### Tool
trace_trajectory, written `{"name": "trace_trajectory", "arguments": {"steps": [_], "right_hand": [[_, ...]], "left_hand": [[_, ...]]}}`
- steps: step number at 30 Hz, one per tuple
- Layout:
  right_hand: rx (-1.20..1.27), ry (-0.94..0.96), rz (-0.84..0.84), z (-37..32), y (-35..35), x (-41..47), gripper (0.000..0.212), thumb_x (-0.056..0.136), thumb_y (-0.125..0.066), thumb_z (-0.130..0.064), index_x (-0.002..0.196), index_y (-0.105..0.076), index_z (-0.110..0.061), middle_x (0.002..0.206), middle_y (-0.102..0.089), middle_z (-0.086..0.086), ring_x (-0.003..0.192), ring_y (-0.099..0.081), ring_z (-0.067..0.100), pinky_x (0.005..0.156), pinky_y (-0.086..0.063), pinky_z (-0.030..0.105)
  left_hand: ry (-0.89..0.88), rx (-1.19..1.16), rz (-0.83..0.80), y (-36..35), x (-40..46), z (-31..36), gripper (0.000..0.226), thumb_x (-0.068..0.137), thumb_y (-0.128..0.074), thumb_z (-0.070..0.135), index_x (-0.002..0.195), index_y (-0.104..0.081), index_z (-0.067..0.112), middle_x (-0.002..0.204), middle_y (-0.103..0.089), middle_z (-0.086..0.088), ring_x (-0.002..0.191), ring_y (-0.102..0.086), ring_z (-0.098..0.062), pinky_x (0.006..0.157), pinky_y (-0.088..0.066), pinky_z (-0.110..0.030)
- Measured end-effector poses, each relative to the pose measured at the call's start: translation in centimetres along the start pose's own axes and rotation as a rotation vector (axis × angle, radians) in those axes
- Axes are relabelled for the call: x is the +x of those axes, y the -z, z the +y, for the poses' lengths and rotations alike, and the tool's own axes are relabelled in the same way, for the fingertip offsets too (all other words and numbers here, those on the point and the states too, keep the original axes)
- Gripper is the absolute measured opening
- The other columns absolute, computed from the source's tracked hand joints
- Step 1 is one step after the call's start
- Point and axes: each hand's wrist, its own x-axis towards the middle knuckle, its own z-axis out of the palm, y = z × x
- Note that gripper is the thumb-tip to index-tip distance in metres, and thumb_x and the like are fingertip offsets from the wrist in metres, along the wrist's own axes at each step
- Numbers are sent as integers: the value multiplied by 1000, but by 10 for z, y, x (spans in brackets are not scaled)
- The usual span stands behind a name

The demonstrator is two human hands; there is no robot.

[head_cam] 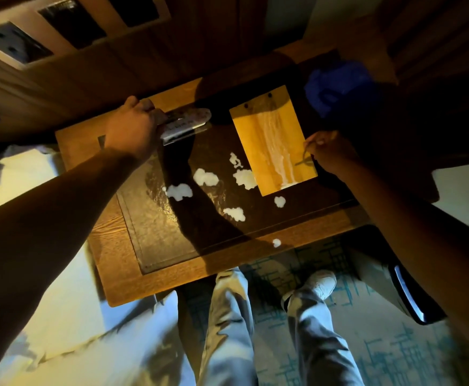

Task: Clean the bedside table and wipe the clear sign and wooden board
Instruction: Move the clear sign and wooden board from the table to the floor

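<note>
The bedside table (pixel 110 238) has a dark glass-covered top with several blobs of white foam (pixel 206 176) on it. My left hand (pixel 131 129) is shut on the clear sign (pixel 184 125) at the table's back left, holding it tilted just above the surface. The wooden board (pixel 272 140) lies flat at the back right, streaked with whitish foam down its middle. My right hand (pixel 330 154) rests at the board's right edge, fingers pinched on a thin cord loop (pixel 302 160) there.
A blue cloth (pixel 339 87) lies bunched in shadow at the table's back right corner. White bedding (pixel 19 174) is on the left, a wood-panelled wall behind. A dark glossy object (pixel 411 299) sits low on the right. My legs stand on patterned carpet (pixel 380 344).
</note>
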Motion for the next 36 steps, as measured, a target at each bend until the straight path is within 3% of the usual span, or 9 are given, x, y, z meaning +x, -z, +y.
{"name": "trace_trajectory", "arguments": {"steps": [10,14,18,20,22,25,29,32,36], "right_hand": [[162,3,-72,1,3,-12,18,97,-58,-20,111,-68,-13,85,-62,-7,76,-53,1,64,-38,19],[307,-8,-4,4,24,-31,11,97,-57,-18,94,-67,-19,73,-55,-8,68,-49,4,59,-34,21],[535,-60,-6,15,54,-64,19,100,-57,-18,86,-67,-26,58,-45,-8,52,-35,7,51,-22,28],[660,-45,24,25,71,-85,14,100,-57,-15,93,-68,-21,48,-43,-15,43,-32,1,46,-23,22],[789,9,30,36,89,-111,13,100,-54,-9,96,-66,-13,48,-49,-16,42,-40,-3,42,-31,15],[831,50,60,57,113,-148,17,100,-54,-10,86,-63,-14,56,-53,-14,48,-47,2,45,-35,18],[841,55,189,93,144,-188,11,98,-60,-15,91,-65,-7,59,-47,2,51,-43,9,45,-30,23],[874,45,247,114,168,-221,11,97,-60,-12,88,-65,-12,60,-39,8,53,-36,16,47,-28,30],[916,6,324,143,197,-264,10,97,-59,-7,93,-68,-10,60,-46,4,55,-38,20,49,-31,30]], "left_hand": [[-78,-86,8,11,14,-2,20,96,-61,15,110,-73,7,104,-66,-21,94,-52,-42,78,-43,-46],[-2,-242,60,27,14,15,17,94,-63,9,106,-74,4,102,-70,-22,96,-61,-41,80,-45,-41],[119,-455,91,45,10,43,22,99,-61,22,113,-72,9,109,-71,-15,95,-66,-34,77,-46,-34],[197,-515,73,55,9,56,25,100,-60,32,118,-70,17,95,-68,-7,83,-62,-24,70,-40,-30],[221,-537,95,68,6,69,27,99,-58,41,118,-68,24,77,-66,-11,65,-59,-29,57,-39,-35],[148,-601,180,89,0,97,31,98,-59,45,116,-70,22,78,-71,-20,56,-57,-37,50,-38,-39],[16,-575,241,114,-11,156,31,97,-58,46,112,-71,21,95,-62,3,78,-53,-11,66,-35,-26],[4,-655,248,125,-25,204,24,97,-63,38,112,-71,21,101,-56,7,88,-49,3,71,-36,-13],[72,-831,192,137,-48,270,7,94,-63,48,100,-65,50,96,-56,26,90,-51,25,69,-38,4]]}}
